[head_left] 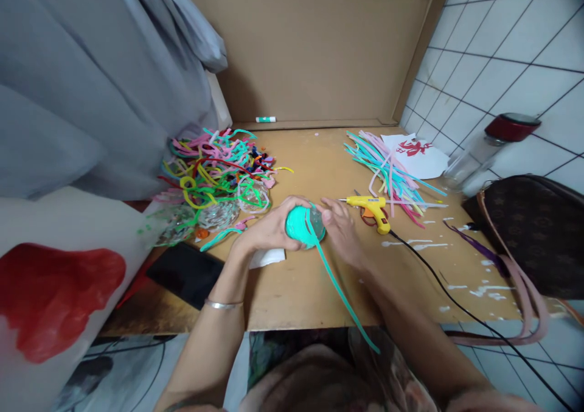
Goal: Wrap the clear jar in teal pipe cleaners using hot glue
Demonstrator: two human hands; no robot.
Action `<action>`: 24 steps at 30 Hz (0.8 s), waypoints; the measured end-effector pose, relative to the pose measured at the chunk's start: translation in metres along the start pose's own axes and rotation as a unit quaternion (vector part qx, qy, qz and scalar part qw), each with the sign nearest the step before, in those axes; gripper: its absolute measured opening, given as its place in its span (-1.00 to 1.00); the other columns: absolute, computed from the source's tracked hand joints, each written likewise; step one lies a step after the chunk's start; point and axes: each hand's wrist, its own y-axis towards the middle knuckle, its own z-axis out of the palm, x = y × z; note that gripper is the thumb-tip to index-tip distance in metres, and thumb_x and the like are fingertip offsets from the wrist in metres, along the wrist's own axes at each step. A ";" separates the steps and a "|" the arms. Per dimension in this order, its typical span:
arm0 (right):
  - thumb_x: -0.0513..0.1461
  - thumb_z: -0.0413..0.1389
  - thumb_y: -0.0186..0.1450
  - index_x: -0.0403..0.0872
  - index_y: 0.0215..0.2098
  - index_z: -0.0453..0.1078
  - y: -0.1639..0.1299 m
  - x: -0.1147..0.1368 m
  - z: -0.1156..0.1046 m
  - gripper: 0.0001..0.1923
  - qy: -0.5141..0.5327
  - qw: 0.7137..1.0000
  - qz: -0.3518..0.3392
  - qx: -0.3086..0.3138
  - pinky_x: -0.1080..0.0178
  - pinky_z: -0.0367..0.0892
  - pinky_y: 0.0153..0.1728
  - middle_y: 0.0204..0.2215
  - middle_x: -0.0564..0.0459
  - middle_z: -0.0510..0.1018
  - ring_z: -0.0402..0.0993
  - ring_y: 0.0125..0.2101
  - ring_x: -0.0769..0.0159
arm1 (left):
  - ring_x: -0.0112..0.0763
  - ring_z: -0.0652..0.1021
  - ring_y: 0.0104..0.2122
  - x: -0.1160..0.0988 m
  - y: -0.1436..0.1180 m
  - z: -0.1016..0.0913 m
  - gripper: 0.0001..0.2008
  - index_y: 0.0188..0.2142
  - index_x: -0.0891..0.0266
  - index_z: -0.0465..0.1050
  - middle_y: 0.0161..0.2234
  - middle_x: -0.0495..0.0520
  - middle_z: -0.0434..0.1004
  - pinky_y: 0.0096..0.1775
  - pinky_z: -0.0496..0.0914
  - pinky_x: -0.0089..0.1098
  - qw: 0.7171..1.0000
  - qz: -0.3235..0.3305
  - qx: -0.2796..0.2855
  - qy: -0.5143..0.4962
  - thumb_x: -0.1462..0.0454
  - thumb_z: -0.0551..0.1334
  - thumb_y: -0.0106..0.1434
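Turquoise-wrapped, rounded clear object (297, 226) is the piece in hand: in the head view it sits between the two hands, over the middle of the tan wooden tabletop (305, 305), nearer its front edge than its back edge. The left hand (270, 224) grasps it, curled around its left side. The right hand (343, 235) lies at its right side with fingers fairly straight; whether they pinch anything cannot be told.

Turquoise covering hides the left and lower parts of the visible face, while a see-through patch at the upper right is bare. Judging by that, the covering is well advanced but incomplete; the underside is hidden. One long, thin turquoise fuzzy strand (341, 290) runs from the object past the front edge, its far end loose, so that length is not yet laid down.

Toward the back left corner lies a tangled heap of multicoloured fuzzy strands (212, 165). Toward the back right corner, a loose bundle of straight pink and blue strands (387, 162) appears unused. Between that bundle and the right hand rests a yellow glue gun (371, 204), its black cord (438, 284) crossing toward the right edge.
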 end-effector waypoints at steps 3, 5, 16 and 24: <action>0.07 -0.31 0.45 0.07 0.03 0.46 0.000 0.002 0.000 -0.42 -0.004 1.000 0.002 -0.025 -0.21 0.05 0.24 0.17 -0.04 0.38 0.19 0.23 0.07 | -0.10 0.41 0.09 -0.002 0.000 0.000 -0.26 0.05 0.14 0.23 0.11 0.13 0.32 0.14 0.32 -0.10 1.000 0.003 -0.004 0.001 0.28 0.44 -0.14; 0.06 -0.33 0.45 0.04 0.08 0.43 0.000 0.004 -0.001 -0.40 0.002 0.999 0.013 -0.034 -0.22 0.05 0.24 0.18 -0.08 0.37 0.19 0.24 0.05 | -0.10 0.41 0.09 -0.002 0.000 0.001 -0.27 0.04 0.16 0.24 0.11 0.13 0.33 0.13 0.32 -0.11 1.000 0.004 -0.005 0.003 0.28 0.44 -0.15; 0.07 -0.29 0.44 0.07 -0.01 0.47 -0.002 0.008 -0.005 -0.44 0.009 0.999 -0.025 0.032 -0.08 0.15 0.23 0.14 -0.05 0.40 0.24 0.21 0.13 | -0.12 0.43 0.04 -0.004 0.001 0.002 -0.26 0.05 0.14 0.22 0.06 0.11 0.34 0.05 0.37 -0.15 1.000 -0.007 -0.002 0.001 0.26 0.43 -0.14; 0.15 -0.28 0.40 0.03 0.05 0.45 -0.001 0.012 -0.003 -0.36 0.094 0.994 0.018 0.052 -0.02 0.13 0.27 0.18 -0.06 0.37 0.22 0.23 0.14 | -0.14 0.44 0.00 -0.002 0.000 0.002 -0.27 0.07 0.12 0.23 0.06 0.10 0.34 0.02 0.38 -0.16 1.000 -0.004 -0.008 -0.004 0.23 0.42 -0.12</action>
